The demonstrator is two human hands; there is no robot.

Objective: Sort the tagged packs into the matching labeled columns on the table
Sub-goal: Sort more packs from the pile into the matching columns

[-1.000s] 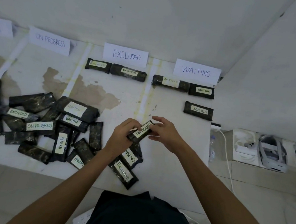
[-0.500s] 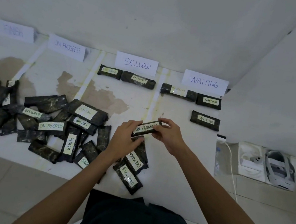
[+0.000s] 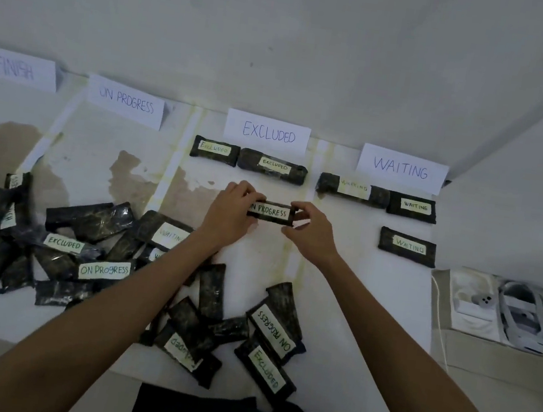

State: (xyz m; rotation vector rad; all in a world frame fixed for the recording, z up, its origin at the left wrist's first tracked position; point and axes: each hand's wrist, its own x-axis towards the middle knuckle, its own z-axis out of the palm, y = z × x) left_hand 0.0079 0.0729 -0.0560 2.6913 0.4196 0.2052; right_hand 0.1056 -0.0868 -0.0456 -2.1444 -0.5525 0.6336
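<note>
A dark pack tagged ON PROGRESS point(image 3: 271, 211) is held level above the table between both hands. My left hand point(image 3: 229, 212) grips its left end and my right hand point(image 3: 311, 230) pinches its right end. Four paper signs stand along the wall: FINISH point(image 3: 15, 68), ON PROGRESS point(image 3: 125, 104), EXCLUDED point(image 3: 267, 132) and WAITING point(image 3: 401, 168). Two packs tagged EXCLUDED point(image 3: 270, 167) lie under the EXCLUDED sign. Three packs tagged WAITING point(image 3: 406, 246) lie under the WAITING sign. The held pack hovers over the EXCLUDED column.
A heap of several tagged dark packs point(image 3: 64, 244) covers the table's left and front. More packs point(image 3: 266, 340) lie near the front edge between my arms. To the right, off the table, sits a white box with a headset point(image 3: 521, 315) and a cable point(image 3: 438, 317).
Both hands lifted the ON PROGRESS pack away from the front pile and turned it level, tag up. My head moved forward and the view shifted toward the far columns.
</note>
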